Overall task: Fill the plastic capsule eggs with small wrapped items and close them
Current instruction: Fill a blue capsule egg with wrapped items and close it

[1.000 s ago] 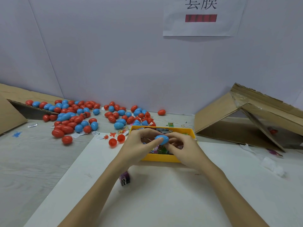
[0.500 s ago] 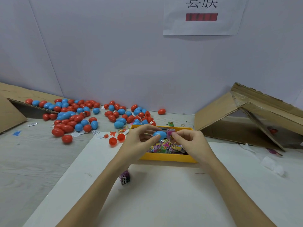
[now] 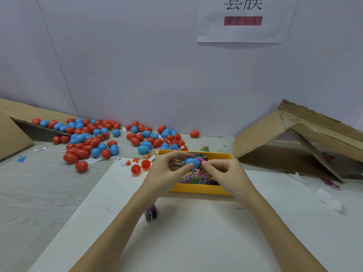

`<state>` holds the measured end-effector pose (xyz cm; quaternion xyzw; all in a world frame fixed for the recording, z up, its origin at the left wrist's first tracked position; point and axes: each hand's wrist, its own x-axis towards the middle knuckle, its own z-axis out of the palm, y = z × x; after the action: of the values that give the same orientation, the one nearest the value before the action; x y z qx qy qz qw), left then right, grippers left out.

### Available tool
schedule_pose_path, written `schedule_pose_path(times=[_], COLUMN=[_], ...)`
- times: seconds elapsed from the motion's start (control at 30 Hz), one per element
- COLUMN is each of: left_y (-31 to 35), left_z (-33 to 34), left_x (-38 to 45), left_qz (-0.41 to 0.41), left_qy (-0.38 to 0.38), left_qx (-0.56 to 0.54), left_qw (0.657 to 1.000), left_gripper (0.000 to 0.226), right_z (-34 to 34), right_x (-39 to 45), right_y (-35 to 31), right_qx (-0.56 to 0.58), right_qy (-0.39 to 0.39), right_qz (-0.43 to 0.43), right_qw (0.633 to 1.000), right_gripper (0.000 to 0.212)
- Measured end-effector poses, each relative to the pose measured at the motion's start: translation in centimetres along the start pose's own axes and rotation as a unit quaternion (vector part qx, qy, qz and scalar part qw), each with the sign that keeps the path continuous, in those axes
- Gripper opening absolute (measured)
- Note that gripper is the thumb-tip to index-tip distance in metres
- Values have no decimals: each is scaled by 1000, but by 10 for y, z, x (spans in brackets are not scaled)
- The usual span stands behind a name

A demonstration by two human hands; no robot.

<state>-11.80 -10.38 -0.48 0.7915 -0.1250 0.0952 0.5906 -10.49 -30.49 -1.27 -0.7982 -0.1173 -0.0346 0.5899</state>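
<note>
My left hand (image 3: 167,169) pinches a blue capsule egg (image 3: 191,162) over the yellow tray (image 3: 198,189). My right hand (image 3: 225,172) holds a small pink wrapped item (image 3: 200,160) against the egg's right end with thumb and forefinger. The tray is full of small colourful wrapped items (image 3: 196,176). Whether the egg is open at that end is hidden by my fingers.
Many red and blue eggs (image 3: 94,142) lie scattered at the back left. An open red egg (image 3: 140,166) lies left of the tray. A wrapped item (image 3: 150,213) sits under my left forearm. Cardboard boxes stand at the left (image 3: 11,134) and right (image 3: 294,144).
My hands have drawn slightly apart from a clasp around the egg. The right hand now holds a pink wrapped item at the egg's end.
</note>
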Motion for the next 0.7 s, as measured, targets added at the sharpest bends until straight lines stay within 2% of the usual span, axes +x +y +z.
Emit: schedule_pose_path(times=[0.17,0.33,0.5,0.7], left_y=[2,2,2,2], left_z=[2,4,2,2], left_x=[-1,-1,-1,0], left_qz=[18,22,30,32], left_qy=[-8,20,52,48], left_qx=[1,-6,-13,-6], left_qw=[1000,1000,998,998], left_gripper=[41,31,30,30], right_z=[0,0,2,7], right_x=[0,0,-1,-5], right_y=[-1,-5,-8,-10], right_qx=[6,51,10,-50], right_qy=[7,14,-17,-30], right_qz=[-17,-11,-10,-24], right_qw=[1000,999,1000,998], right_gripper=[19,16,23,32])
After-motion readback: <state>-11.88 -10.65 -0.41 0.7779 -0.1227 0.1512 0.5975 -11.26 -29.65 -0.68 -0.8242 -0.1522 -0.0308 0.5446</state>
